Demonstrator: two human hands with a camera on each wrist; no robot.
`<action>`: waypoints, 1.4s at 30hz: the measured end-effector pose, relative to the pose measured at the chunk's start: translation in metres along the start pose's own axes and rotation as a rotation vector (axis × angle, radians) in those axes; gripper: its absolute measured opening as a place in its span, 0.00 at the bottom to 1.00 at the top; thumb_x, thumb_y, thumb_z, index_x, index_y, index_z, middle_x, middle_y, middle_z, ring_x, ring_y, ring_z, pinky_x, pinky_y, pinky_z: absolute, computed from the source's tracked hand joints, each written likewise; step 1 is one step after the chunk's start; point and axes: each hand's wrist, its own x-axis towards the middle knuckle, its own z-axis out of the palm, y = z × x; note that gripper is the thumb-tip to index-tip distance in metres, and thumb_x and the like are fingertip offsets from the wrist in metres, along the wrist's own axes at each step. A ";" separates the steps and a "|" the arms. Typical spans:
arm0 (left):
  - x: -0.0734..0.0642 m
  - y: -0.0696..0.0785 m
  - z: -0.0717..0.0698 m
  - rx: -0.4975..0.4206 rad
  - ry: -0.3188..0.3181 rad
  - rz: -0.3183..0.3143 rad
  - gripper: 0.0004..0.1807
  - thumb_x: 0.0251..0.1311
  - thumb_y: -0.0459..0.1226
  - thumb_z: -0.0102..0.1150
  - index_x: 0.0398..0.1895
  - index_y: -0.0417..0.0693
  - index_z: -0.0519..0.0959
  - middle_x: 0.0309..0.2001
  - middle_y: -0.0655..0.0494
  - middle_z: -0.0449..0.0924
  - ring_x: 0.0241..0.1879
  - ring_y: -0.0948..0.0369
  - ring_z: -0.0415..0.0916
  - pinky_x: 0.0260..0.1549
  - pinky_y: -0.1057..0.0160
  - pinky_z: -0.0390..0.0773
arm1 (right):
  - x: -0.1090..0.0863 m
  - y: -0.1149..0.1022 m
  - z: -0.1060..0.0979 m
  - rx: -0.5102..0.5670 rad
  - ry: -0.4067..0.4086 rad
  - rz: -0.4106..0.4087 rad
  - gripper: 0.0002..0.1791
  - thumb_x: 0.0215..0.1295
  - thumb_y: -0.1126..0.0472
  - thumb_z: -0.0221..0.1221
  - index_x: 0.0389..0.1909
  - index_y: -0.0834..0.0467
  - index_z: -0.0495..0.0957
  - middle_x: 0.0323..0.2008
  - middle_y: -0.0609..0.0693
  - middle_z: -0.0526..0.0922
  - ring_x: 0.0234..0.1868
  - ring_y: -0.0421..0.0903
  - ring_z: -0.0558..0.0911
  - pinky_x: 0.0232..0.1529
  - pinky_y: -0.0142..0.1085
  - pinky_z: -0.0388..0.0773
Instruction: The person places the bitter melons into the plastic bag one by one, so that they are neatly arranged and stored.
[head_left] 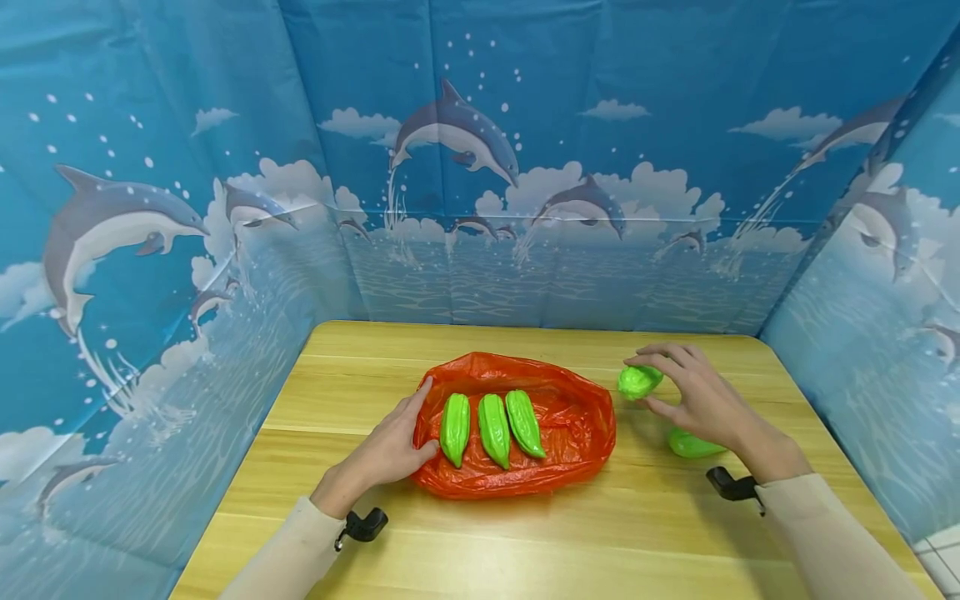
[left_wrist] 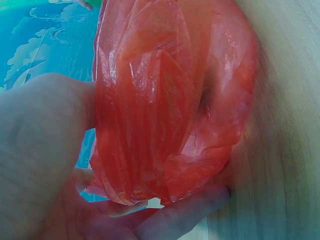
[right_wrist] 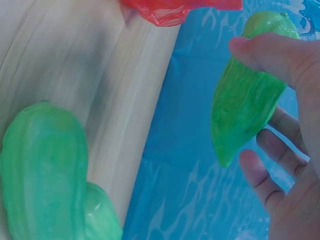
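Grasping green vegetable (head_left: 640, 382) between thumb and fingers of right hand (head_left: 701, 398), above table (head_left: 525, 550), right of red bag (head_left: 573, 433). Touching bag's left edge with left hand (head_left: 386, 443), fingers relaxed. Inside bag, three more vegetables (head_left: 493, 429); at right, two others (right_wrist: 45, 170) on table.

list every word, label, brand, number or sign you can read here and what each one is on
There are none to read in any view.
Blue dolphin-printed fabric backdrop: pictures only, no lettering.
Red crinkled plastic bag: no print visible.
Three glossy green ridged pods in it, and a fourth in the right hand: no labels visible.
Black wrist-worn devices: too small to tell.
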 end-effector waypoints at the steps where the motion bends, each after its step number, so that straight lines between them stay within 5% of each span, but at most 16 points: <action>1: 0.000 0.000 0.000 0.001 0.000 -0.001 0.59 0.76 0.38 0.72 1.00 0.52 0.45 0.92 0.35 0.62 0.87 0.35 0.69 0.85 0.32 0.73 | 0.001 -0.001 -0.001 -0.004 0.001 0.000 0.41 0.57 0.69 0.87 0.72 0.52 0.86 0.69 0.59 0.85 0.66 0.66 0.80 0.61 0.68 0.81; 28: -0.002 0.001 0.000 -0.005 0.006 0.005 0.59 0.76 0.38 0.73 1.00 0.50 0.45 0.91 0.34 0.62 0.87 0.34 0.69 0.85 0.31 0.73 | 0.025 -0.044 -0.016 -0.036 0.056 -0.071 0.39 0.61 0.60 0.86 0.74 0.47 0.87 0.60 0.55 0.88 0.61 0.59 0.85 0.56 0.62 0.86; 42: -0.001 0.002 0.001 0.005 0.010 0.012 0.59 0.76 0.38 0.73 1.00 0.49 0.46 0.90 0.32 0.64 0.85 0.34 0.72 0.84 0.32 0.75 | 0.036 -0.063 -0.009 -0.056 -0.020 -0.022 0.36 0.71 0.51 0.82 0.78 0.44 0.84 0.59 0.53 0.87 0.54 0.52 0.88 0.47 0.53 0.90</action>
